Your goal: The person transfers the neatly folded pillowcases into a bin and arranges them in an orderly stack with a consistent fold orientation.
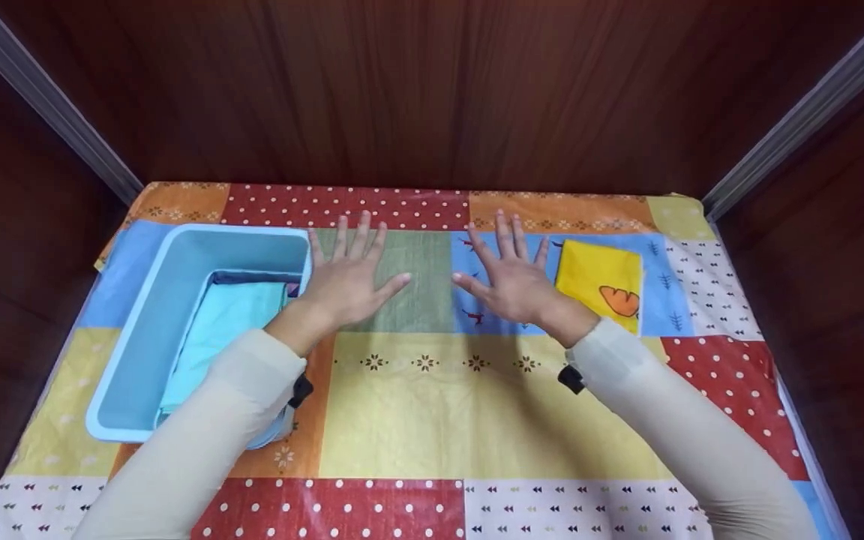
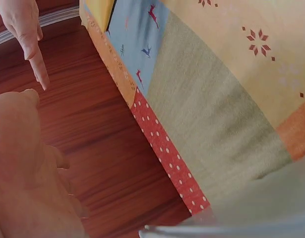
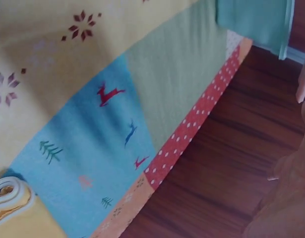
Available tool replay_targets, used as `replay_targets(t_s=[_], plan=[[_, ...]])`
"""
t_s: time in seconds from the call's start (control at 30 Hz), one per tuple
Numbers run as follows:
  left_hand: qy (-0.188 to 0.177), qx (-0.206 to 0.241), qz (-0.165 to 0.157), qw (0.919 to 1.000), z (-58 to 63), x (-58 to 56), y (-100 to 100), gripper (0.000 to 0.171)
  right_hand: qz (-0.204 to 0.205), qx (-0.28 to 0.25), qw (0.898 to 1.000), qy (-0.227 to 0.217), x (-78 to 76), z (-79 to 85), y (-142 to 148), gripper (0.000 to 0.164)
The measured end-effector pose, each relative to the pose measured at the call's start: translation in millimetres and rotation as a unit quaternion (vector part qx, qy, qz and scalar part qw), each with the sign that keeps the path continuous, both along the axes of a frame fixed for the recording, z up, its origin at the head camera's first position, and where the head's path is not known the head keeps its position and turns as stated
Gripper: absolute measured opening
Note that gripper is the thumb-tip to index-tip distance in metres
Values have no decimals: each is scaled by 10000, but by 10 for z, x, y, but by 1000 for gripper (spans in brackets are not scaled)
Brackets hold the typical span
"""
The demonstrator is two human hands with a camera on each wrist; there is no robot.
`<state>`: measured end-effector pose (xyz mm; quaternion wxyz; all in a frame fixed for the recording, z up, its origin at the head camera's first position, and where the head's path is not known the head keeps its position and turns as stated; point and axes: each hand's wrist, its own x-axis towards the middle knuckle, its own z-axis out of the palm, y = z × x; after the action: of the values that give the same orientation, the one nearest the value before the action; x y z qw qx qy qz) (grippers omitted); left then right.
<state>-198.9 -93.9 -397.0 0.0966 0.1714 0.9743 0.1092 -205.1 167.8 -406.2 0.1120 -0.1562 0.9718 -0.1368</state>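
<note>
A patchwork-print tablecloth [image 1: 394, 420] lay spread out, its blocks yellow, orange, blue, green, red and white; pale dots covered the red blocks, small deer and fir trees marked the blue, and dark star-like flowers ran in a row across the large yellow one; a dark reddish-brown back panel [image 1: 432, 90] rose behind; a left panel [image 1: 19, 202] and right panel [image 1: 837, 232] flanked it, grey strips [image 1: 47, 97] lining the corners.

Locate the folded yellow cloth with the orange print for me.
In the head view, the yellow cloth lies at right on the tablecloth's blue patch, just to the right of the person's right hand.
</note>
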Motion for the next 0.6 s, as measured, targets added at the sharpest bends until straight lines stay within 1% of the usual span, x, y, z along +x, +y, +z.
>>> replay_targets(t_s=[0.3, 0.47, 0.6], plan=[[-12, 80, -86, 9999, -47, -75, 269, 87, -254, -103, 9996, -57, 5, -19, 270, 86], [-8, 161, -191, 9997, -80, -121, 441, 88, -369, -180, 9991, -110, 12, -36, 417, 83], [-48, 140, -260, 9996, -111, -146, 565, 88, -469, -311, 9982, -191, 22, -57, 534, 82]])
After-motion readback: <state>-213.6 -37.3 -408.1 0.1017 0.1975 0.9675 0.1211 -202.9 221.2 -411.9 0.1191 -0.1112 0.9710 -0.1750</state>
